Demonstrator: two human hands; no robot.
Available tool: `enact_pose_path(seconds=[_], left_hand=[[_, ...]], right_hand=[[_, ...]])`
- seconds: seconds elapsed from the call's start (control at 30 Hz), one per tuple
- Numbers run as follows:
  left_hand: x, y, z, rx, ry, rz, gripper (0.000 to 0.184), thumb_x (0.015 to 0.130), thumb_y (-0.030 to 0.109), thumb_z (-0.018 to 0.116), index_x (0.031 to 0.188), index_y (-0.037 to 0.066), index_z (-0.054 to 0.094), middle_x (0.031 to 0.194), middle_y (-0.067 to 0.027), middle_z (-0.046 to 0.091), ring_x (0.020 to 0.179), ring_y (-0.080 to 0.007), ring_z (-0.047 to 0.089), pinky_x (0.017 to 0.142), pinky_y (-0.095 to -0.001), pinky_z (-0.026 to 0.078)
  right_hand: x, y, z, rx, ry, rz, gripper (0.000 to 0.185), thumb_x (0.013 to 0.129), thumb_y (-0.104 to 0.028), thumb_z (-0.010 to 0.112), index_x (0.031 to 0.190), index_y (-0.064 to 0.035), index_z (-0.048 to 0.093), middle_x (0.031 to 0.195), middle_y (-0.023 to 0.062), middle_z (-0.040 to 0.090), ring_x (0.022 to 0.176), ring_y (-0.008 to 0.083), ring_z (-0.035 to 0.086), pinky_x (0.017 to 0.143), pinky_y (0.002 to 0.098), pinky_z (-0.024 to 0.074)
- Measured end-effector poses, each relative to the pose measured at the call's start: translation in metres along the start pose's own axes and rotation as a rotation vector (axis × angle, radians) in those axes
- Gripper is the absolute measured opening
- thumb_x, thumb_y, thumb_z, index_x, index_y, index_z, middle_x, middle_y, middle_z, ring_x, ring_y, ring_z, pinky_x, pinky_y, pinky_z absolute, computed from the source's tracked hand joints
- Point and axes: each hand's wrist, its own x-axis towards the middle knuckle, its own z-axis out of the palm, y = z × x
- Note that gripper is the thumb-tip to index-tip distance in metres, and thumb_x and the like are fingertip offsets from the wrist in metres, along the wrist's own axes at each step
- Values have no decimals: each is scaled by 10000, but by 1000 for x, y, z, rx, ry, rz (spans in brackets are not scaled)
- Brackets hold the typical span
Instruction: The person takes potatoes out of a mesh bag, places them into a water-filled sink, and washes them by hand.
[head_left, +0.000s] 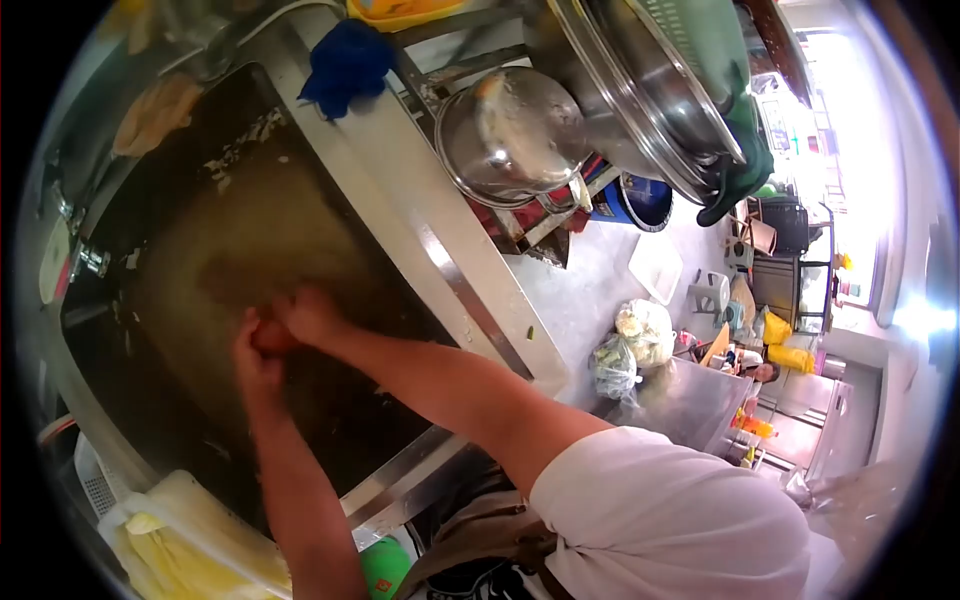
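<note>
Both hands meet over the murky brown water in a deep metal sink (440,265). My left hand (259,362) is closed around a reddish-brown rounded thing (274,337), mostly covered by the fingers, so its kind is unclear. From the other side my right hand (308,316) presses on the same thing with bent fingers; the fingertips are hard to see. A darker blurred patch shows in the water just beyond the hands. Pale scraps (240,150) float towards the sink's far corner.
A blue cloth (348,66) lies on the sink rim, and a tan cloth (158,113) hangs at its corner. Beside the sink stand a metal pot (530,130) and large steel basins (640,90). A metal tap (92,260) is opposite. Bagged vegetables (645,332) lie further off.
</note>
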Motion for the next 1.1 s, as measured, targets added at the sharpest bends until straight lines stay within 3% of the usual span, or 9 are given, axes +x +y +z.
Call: enact_pose_path(seconds=[0.1, 0.2, 0.37, 0.5, 0.7, 0.9, 0.97, 1.07, 1.1], left_hand=[[-16, -23, -2, 380, -181, 244, 624, 757, 337, 720, 1255, 61, 462, 1136, -109, 568, 1088, -252, 525, 930, -391, 452], [-33, 33, 29, 617, 222, -454, 685, 745, 339, 741, 1287, 56, 431, 1128, -114, 573, 990, -241, 570, 828, -387, 503], [-85, 101, 85, 545, 50, -640, 666, 699, 293, 781, 1241, 45, 483, 1135, -119, 581, 825, -216, 621, 653, -355, 537], [-95, 119, 136, 886, 14, -356, 568, 649, 290, 799, 1104, 32, 575, 1033, -106, 612, 843, -219, 629, 654, -344, 519], [-91, 152, 274, 1452, -317, 431, 566, 570, 250, 792, 1043, 24, 580, 982, -162, 634, 872, -366, 610, 778, -416, 493], [-59, 99, 336, 1060, -497, 118, 613, 599, 340, 799, 1071, 43, 545, 984, -223, 608, 862, -371, 616, 753, -404, 497], [-61, 88, 340, 1041, -484, 130, 639, 613, 372, 798, 1102, 54, 536, 998, -229, 586, 850, -371, 619, 745, -404, 506], [-69, 81, 332, 1345, -275, 461, 657, 633, 428, 784, 1123, 65, 541, 1038, -202, 538, 835, -359, 623, 719, -411, 521], [-71, 83, 329, 1374, -252, 405, 683, 645, 486, 761, 1137, 65, 543, 1062, -180, 498, 817, -355, 623, 695, -421, 531]], right_hand=[[-17, 4, -10, -114, 39, -357, 241, 866, -238, 510, 859, -34, 637, 973, 206, 622, 925, 385, 566, 727, 413, 485], [-10, 13, 7, -166, -71, -410, 191, 857, -204, 546, 864, -41, 644, 954, 171, 627, 952, 337, 573, 761, 395, 490], [-1, -10, -33, 1137, -267, 438, 185, 858, -173, 591, 1010, -69, 613, 1003, 101, 609, 961, 256, 590, 797, 374, 497], [-41, -64, -112, 1267, -221, 673, 326, 872, -190, 591, 1173, -88, 516, 1086, 98, 592, 985, 240, 588, 829, 366, 494], [-77, 67, -48, 925, -328, 123, 286, 859, -206, 606, 1097, -70, 520, 1021, 77, 593, 892, 197, 592, 741, 335, 495], [-83, 67, -61, 600, -330, -240, 207, 849, -207, 615, 971, -51, 556, 947, 72, 598, 778, 179, 601, 649, 320, 496], [-75, 70, -64, 668, -321, -166, 190, 846, -208, 618, 930, -45, 568, 923, 70, 600, 740, 173, 604, 618, 315, 496], [-64, 82, -39, 1185, -386, 442, 202, 845, -209, 600, 934, -32, 562, 845, 76, 610, 693, 183, 616, 581, 326, 494], [-59, 77, -42, 971, -372, 449, 198, 844, -208, 595, 934, -34, 564, 826, 75, 613, 690, 187, 621, 584, 328, 497]])
